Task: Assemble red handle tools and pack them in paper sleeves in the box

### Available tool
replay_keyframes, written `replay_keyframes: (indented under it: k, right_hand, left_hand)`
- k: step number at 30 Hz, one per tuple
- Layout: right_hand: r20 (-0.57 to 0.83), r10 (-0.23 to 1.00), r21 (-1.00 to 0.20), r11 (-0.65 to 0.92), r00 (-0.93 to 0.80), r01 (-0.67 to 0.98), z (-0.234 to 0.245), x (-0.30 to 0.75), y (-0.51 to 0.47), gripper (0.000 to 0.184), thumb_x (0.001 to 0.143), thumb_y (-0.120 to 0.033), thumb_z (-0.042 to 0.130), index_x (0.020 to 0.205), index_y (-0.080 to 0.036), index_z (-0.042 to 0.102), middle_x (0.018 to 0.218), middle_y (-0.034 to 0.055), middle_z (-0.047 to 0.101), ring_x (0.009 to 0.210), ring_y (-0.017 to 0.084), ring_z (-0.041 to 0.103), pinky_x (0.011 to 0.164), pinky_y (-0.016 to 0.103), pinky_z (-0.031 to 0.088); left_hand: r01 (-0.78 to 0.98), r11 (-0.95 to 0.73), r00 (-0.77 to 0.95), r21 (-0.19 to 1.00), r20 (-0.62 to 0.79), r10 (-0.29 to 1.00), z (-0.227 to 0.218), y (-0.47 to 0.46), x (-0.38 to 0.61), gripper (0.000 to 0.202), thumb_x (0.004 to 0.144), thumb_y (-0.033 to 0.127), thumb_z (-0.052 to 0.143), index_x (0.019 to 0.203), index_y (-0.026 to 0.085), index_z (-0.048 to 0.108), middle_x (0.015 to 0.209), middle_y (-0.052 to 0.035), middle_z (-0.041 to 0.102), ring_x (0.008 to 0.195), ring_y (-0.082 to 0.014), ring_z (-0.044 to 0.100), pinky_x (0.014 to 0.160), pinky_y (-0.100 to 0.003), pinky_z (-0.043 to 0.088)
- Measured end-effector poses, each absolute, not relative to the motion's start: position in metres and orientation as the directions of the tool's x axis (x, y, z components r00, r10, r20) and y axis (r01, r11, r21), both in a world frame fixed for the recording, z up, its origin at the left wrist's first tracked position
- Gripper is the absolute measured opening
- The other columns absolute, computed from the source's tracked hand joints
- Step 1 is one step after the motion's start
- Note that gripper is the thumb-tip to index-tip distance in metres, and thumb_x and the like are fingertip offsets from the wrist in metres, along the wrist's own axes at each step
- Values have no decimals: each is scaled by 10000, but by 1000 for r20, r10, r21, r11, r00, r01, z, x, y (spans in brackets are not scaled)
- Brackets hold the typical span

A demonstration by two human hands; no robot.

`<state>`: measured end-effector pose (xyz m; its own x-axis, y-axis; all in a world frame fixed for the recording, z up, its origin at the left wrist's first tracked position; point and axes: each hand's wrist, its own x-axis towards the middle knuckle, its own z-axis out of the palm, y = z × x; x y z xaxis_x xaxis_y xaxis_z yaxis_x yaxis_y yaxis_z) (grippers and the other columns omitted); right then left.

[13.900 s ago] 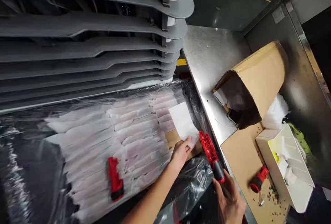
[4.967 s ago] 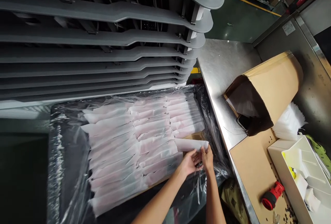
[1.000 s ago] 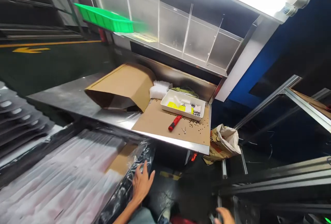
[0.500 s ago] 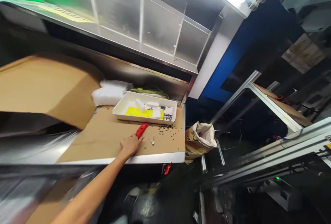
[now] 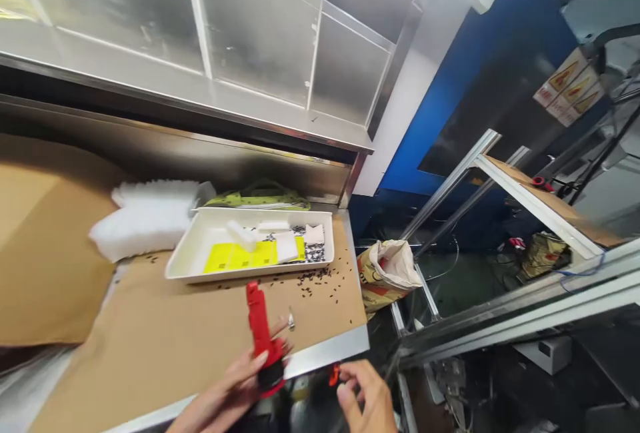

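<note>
Two bare hands [image 5: 227, 380] at the lower edge of the view, both near the front of a steel bench. Left hand wrapped around the black end of a red-and-black hand tool [image 5: 259, 330], fingers pressed closed on it, red head pointing up toward the tray. Tool held just above a cardboard sheet [image 5: 210, 326]; whether it touches the sheet, cannot tell.

Right hand [image 5: 365, 396] well to the side, past the bench edge, fingers loosely spread and curved. Small red piece [image 5: 334, 374] just beside them; contact cannot be told.

On the cardboard sheet: white tray [image 5: 250, 272] toward the back, holding a yellow card [image 5: 235, 258] and white foam blocks [image 5: 286, 246]. Small dark bits [image 5: 310, 276] scattered in the tray and over the sheet. Small metal piece [image 5: 291, 320] lies close to the tool, apart from it.

Left of the tray, a stack of white foam pads [image 5: 143, 216], touching a large cardboard box [image 5: 45, 233]. Green pouch [image 5: 260, 200] behind the tray, against the steel backsplash [image 5: 150, 143]. Paper sack [image 5: 387, 272] beyond the bench's right end, low down. Clear divided panel [image 5: 250, 40] above the bench
</note>
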<state>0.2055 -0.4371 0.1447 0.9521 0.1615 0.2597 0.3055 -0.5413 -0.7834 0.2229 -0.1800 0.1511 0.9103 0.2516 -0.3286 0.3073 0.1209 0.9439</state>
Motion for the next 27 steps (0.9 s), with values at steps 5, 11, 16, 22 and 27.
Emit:
replay_keyframes:
  k: [5,11,16,22,27]
  right_hand:
    - [180,-50,-899,-413,982,144,201,233,-390,329,935,-504,580,903,-231,762,807,32,650,663,156,566,599,242,458]
    - [164,-134,-930,-351,977,108,201,247,-364,413,895,-575,619,843,-187,754,743,25,598,617,146,508,553,243,419]
    - [110,-232,-969,-243,967,53,207,258,-347,491,847,-650,639,801,-174,747,744,25,601,650,150,519,583,252,414]
    - [-70,-97,-998,9,993,-70,214,268,-326,448,765,-590,758,870,-156,785,718,29,633,710,172,568,627,257,455]
    - [-149,-99,-982,136,984,-135,215,273,-310,469,704,-581,799,864,-140,795,679,42,653,700,187,597,651,275,498]
  left_hand:
    - [423,642,898,639,-393,-199,198,-206,258,748,656,531,837,1330,277,635,1179,-76,741,1322,-312,590,1125,-461,488]
    - [357,799,918,484,-341,-204,210,-215,271,663,733,487,822,1317,240,628,1272,-106,714,1370,-296,548,1158,-460,461]
    - [239,762,957,601,-280,-79,205,-212,269,814,711,546,837,1423,273,552,1379,-129,649,1309,-337,595,1122,-522,478]
    - [128,677,979,725,-200,29,201,-207,265,804,712,602,821,1403,263,588,1378,-143,650,1329,-333,572,1140,-481,468]
    - [81,661,991,746,-129,24,192,-205,265,731,757,608,782,1380,265,614,1365,-138,665,1316,-328,585,1144,-461,467]
